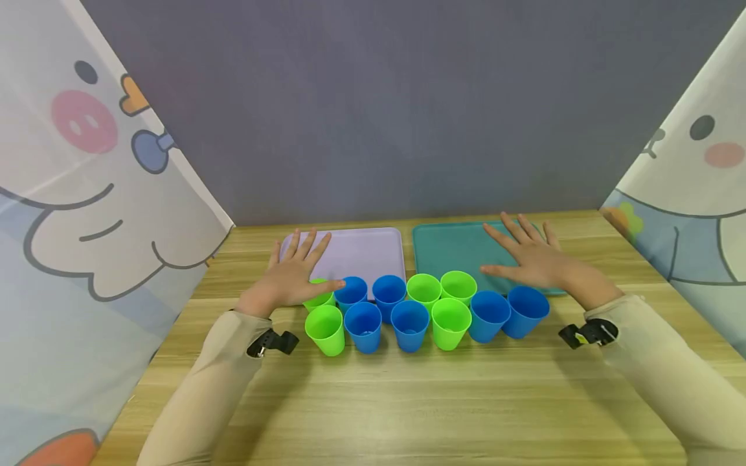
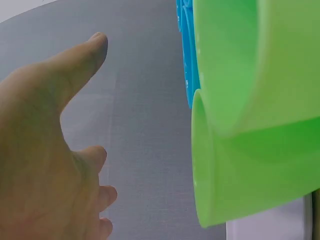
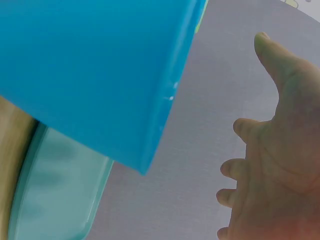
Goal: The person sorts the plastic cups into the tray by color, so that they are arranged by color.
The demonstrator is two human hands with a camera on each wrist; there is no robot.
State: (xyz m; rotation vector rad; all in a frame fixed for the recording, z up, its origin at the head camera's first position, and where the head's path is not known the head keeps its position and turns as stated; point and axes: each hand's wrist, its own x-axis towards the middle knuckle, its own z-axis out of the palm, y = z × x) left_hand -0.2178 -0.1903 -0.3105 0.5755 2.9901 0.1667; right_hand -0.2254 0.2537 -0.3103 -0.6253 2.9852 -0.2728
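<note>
My left hand point(image 1: 287, 278) is held with fingers spread above the left end of a group of plastic cups, and its thumb overlaps a green cup point(image 1: 317, 301) in the head view. Nothing is in its grasp. In the left wrist view, a green cup point(image 2: 255, 175) stands apart from that palm. Over the right end, my right hand point(image 1: 533, 260) has its fingers spread too, holding nothing, with a blue cup point(image 1: 526, 313) just below it. The right wrist view shows a blue cup point(image 3: 95, 65) large and close, to the left of the hand.
Several green and blue cups stand upright in two close rows, among them a blue cup point(image 1: 410, 327) and a green cup point(image 1: 451, 323). Behind them lie a lilac tray point(image 1: 367, 249) and a teal tray point(image 1: 449, 246) on the wooden table point(image 1: 408, 401). A grey wall point(image 1: 408, 116) rises behind.
</note>
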